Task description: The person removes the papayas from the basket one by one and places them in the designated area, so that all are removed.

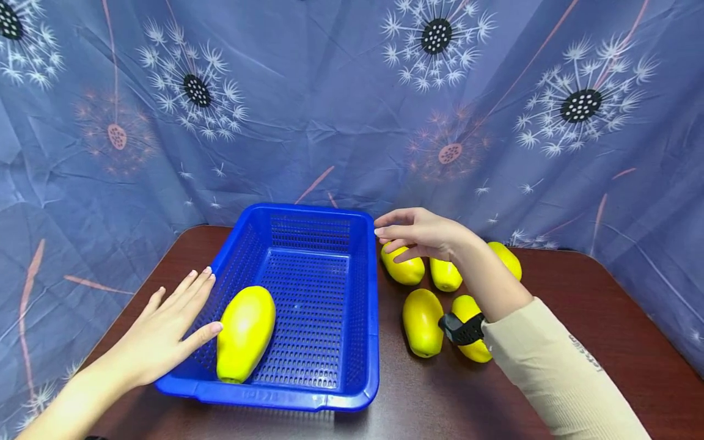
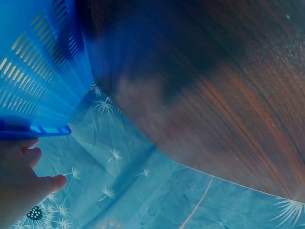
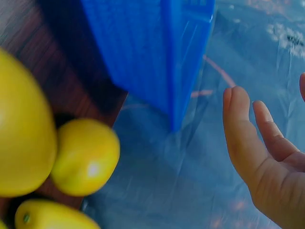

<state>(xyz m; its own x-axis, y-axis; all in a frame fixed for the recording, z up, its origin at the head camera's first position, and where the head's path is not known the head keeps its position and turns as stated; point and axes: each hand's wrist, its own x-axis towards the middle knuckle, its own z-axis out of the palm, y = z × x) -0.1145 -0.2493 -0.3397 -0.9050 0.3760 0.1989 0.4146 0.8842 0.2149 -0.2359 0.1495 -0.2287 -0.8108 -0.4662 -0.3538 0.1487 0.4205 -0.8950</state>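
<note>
A blue plastic basket (image 1: 362, 342) with slotted walls stands on the table. One yellow papaya (image 1: 245, 333) lies inside it, at the near left. My left hand (image 1: 165, 333) lies flat over the basket's left rim, fingers extended, thumb tip close to that papaya. In the left wrist view its fingers (image 2: 31, 155) are beside the rim. Above the table, by the basket's far right corner, my right hand (image 1: 420, 235) hangs with loosely bent fingers and holds nothing. Below it are several more yellow papayas (image 1: 422, 322), some partly hidden by the hand, forearm and watch.
The dark wooden table (image 1: 577, 318) extends to the right of the papayas. A blue curtain (image 1: 330, 104) with dandelion prints hangs behind and on both sides. A black watch (image 1: 464, 330) is on my right wrist, over one papaya.
</note>
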